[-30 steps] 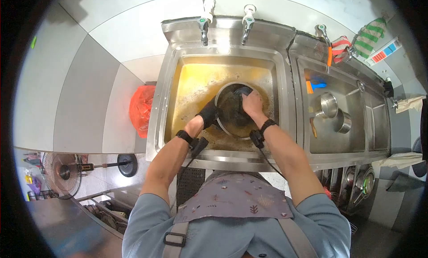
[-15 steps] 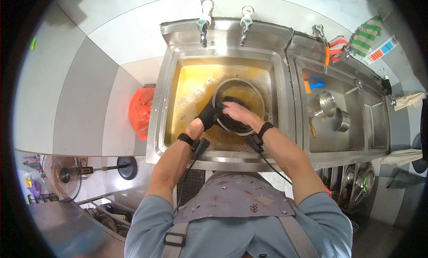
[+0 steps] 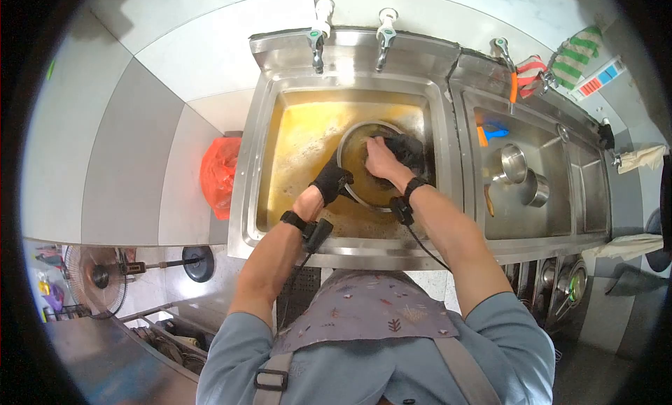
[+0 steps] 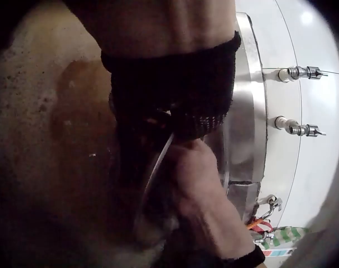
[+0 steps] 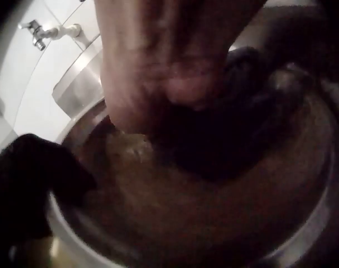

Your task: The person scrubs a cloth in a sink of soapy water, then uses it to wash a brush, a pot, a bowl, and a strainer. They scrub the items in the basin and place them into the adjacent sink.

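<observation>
A round metal pot (image 3: 341, 147) with a shiny rim stands tilted in the yellowish, foamy water of the large sink. My left hand (image 3: 332, 182), in a black glove, grips the pot's rim on its left side, and the rim runs out from under the glove in the left wrist view. Bare, my right hand (image 3: 382, 159) is inside the pot with its fingers curled round a dark, crumpled cloth (image 3: 407, 150). That cloth lies against the pot's right inner wall; in the right wrist view it is a dark mass below the knuckles, its lower part lost in shadow.
The steel sink (image 3: 245, 188) surrounds the pot, with two taps (image 3: 317, 47) on the wall behind. In the right-hand basin sit two small steel pots (image 3: 514, 164) and a blue-and-orange brush (image 3: 493, 133). A red plastic bag (image 3: 220, 178) stands left of the sink.
My right hand has moved about inside the pot with the dark cloth, over to the left side and then back to the upper right. The left hand stays at the rim.
</observation>
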Demonstrator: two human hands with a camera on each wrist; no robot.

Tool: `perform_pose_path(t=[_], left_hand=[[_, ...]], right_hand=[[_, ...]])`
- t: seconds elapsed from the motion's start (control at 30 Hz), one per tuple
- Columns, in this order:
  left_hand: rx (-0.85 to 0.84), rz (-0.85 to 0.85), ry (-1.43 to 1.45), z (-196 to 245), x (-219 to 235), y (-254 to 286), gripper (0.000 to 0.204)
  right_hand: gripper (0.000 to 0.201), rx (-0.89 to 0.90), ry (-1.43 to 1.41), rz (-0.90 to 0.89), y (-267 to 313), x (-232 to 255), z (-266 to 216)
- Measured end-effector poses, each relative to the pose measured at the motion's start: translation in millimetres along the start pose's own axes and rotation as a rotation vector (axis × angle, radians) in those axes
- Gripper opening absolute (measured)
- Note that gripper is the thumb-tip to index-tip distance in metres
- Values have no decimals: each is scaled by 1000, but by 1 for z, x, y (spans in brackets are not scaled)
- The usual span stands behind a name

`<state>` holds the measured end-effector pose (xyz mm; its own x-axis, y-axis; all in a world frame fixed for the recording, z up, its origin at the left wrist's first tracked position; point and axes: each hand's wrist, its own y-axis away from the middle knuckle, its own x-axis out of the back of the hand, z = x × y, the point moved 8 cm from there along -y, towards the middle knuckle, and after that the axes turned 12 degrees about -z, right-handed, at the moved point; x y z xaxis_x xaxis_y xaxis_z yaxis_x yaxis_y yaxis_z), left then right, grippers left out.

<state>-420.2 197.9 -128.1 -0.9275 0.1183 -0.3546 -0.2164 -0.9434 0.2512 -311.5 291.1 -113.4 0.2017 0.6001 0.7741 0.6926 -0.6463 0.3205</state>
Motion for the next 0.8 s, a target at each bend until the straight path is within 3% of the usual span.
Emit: perform_pose_path(t=[0.03,0.1,0.17,0.23,0.27,0.3,0.37,0.4,0.43,0.53,0.7,0.8], left_hand=[[-24,-8,42,5,-8,5,65],[-89,-26,173,-18,7,-21,60],[-150,-41,302,-29,18,-29,56],[-235,-99,72,-23,21,-21,49],[-162,-18,66,-22,23,-13,52],[-164,-19,65,-13,20,-10,52],[-139,9,-13,-2,19,-4,53],[-128,28,-47,1,18,0,54],[-115,45,-81,0,18,3,55],[-86,73,-160,2,17,6,56],[-82,-8,115,-17,7,-12,67],[-86,-15,112,-19,5,-15,69]], right_hand=[[54,-27,-124,66,-3,-4,1],[55,90,-200,93,-19,-14,-8],[52,100,-373,-24,-7,-19,-30],[49,172,-410,-72,-3,-38,-32],[47,167,-328,-284,7,-39,-43],[47,167,-327,-282,13,-29,-47],[45,198,296,-384,27,-29,-55],[41,215,523,-206,39,-12,-59],[47,198,477,-104,38,-3,-54],[81,-118,194,-66,31,7,-8],[78,-145,-90,-52,-1,-21,1],[67,88,-62,-76,-15,-43,-7]])
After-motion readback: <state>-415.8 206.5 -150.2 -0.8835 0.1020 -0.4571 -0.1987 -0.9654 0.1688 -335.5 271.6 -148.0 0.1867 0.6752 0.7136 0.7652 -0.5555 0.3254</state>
